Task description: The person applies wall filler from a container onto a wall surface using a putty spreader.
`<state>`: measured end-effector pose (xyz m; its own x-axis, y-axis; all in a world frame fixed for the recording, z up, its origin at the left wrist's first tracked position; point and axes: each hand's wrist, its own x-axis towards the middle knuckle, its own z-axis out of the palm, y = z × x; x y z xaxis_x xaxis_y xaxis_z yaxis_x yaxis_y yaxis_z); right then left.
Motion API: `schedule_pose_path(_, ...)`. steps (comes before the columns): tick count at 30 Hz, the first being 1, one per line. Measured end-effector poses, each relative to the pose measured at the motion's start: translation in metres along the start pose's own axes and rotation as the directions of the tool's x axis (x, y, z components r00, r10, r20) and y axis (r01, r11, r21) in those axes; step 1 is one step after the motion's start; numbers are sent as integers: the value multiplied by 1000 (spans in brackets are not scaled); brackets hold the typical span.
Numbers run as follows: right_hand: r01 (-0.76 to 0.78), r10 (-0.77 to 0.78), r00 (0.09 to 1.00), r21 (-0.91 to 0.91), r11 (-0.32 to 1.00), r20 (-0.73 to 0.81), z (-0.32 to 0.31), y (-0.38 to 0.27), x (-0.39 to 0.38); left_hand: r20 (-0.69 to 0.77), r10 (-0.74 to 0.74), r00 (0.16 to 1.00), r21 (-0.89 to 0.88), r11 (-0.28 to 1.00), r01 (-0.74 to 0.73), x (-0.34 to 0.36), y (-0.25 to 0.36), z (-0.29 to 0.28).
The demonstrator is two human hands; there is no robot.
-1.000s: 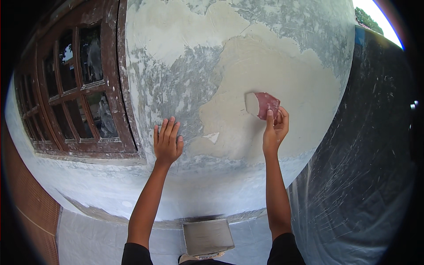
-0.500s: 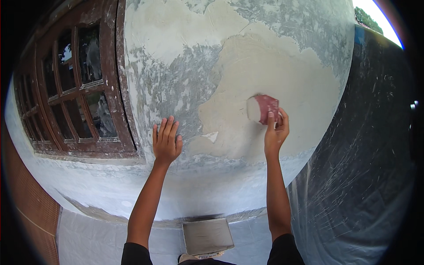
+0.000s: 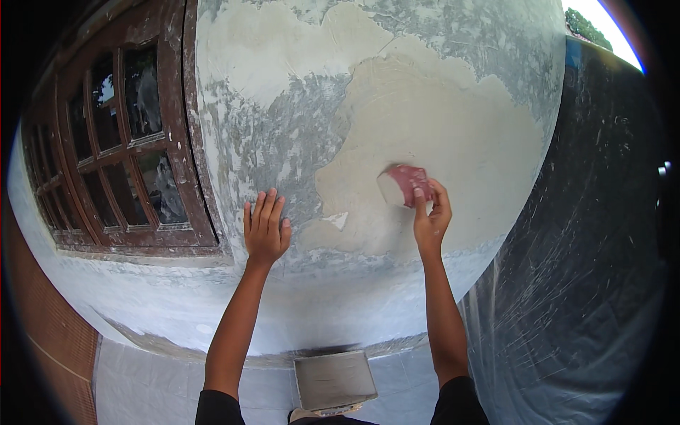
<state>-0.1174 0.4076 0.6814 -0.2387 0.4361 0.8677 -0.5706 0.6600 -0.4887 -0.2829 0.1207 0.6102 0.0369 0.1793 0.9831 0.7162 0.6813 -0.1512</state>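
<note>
My right hand [image 3: 432,218] grips a putty scraper [image 3: 412,185], dull red with a pale edge on its left side. Its pale edge lies against or very close to the wall, over a patch of smooth beige filler [image 3: 439,127]. Thumb and fingers pinch the scraper's lower right part; some fingertips are hidden behind it. To the left, my left hand [image 3: 265,230] rests with its fingers stretched upward on the mottled grey wall [image 3: 283,134], holding nothing. A small whitish bare spot [image 3: 338,220] shows in the filler's lower left part.
A brown wooden window [image 3: 134,142] with several panes is set in the wall at left. Below stands a rectangular grey tray or board [image 3: 335,381] on the pale sheet-covered floor [image 3: 166,375]. Dark plastic sheeting [image 3: 581,269] hangs at right.
My right hand and the scraper have shifted a little left and slightly down across the filler. The left hand stays at nearly the same spot on the wall.
</note>
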Motion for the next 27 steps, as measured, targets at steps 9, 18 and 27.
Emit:
schedule_pose_path(9,-88,119,976,171,981,-180,-6,20,-5,13,19,1000,12,1000,-19,-1,-1,1)
schedule_pose_path(18,-11,18,991,54,998,-135,-16,34,-21,18,17,1000,5,1000,-17,-1,0,2)
schedule_pose_path(27,-34,36,995,25,999,-90,-21,35,-23,19,13,1000,5,1000,-13,-1,-1,0)
